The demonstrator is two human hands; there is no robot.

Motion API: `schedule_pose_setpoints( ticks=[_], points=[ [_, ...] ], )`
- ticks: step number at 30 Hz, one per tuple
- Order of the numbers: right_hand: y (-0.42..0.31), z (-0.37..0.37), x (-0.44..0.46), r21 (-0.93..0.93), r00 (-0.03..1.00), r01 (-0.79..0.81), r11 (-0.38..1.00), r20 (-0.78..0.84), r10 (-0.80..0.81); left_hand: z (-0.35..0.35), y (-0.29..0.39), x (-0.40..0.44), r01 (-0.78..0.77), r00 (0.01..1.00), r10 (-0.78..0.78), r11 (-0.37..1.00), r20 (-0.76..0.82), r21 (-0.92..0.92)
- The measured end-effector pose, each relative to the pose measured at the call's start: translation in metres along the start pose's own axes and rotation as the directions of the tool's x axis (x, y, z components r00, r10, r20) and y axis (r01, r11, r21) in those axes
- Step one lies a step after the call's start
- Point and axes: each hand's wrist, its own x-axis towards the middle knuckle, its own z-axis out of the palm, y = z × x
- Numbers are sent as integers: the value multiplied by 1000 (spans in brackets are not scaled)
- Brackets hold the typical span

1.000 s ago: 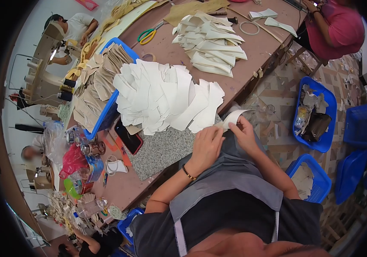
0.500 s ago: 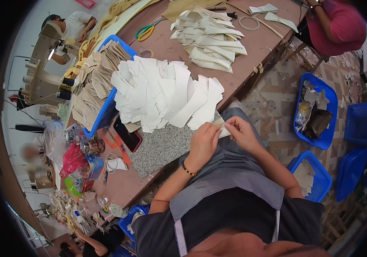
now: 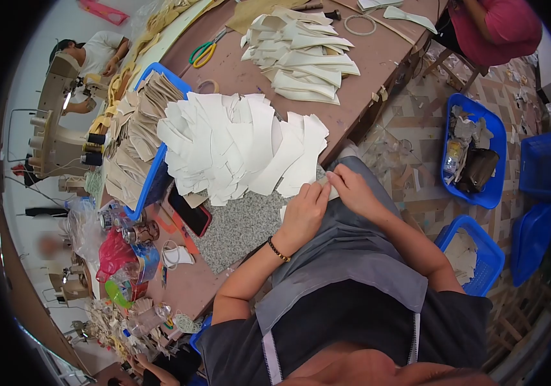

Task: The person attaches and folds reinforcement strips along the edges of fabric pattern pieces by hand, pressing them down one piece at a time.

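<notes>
Left hand (image 3: 306, 211) and right hand (image 3: 355, 190) pinch a pale strip (image 3: 333, 193) at four o'clock from the white pile (image 3: 224, 141), its two-o'clock overhang now gone, so remotely I judge work advancing.

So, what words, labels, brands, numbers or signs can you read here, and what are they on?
No text can be read here.
Cans: any print is too small and blurred.
Blue packet beside them: too small to read.
Yellow-marked item in the floor basket: too blurred.
Piled white pieces: no writing shows.
</notes>
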Motion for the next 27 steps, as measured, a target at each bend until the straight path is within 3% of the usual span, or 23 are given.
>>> schedule_pose_setpoints(
  ticks=[7, 10, 13, 22, 27],
  points=[
    [39, 7, 17, 289, 996, -70, 955, 71, 52, 3, 3, 3, 70, 998, -70, 995, 5, -73],
    [45, 6, 15, 304, 997, -49, 951, 72, 28, -3, -1, -9, 70, 998, -69, 993, 10, -98],
    [43, 4, 18, 466, 981, -148, 872, 182, 69, -4, -5, -9, 51, 998, -48, 993, 32, -102],
    [64, 6, 27, 406, 993, -40, 913, 118, -9, -10, -7, -9, 42, 997, -36, 996, 73, -79],
    [70, -1, 32, 477, 970, -183, 860, 232, 77, -13, -7, -6, 35, 995, -31, 999, 91, -38]
  ],
)
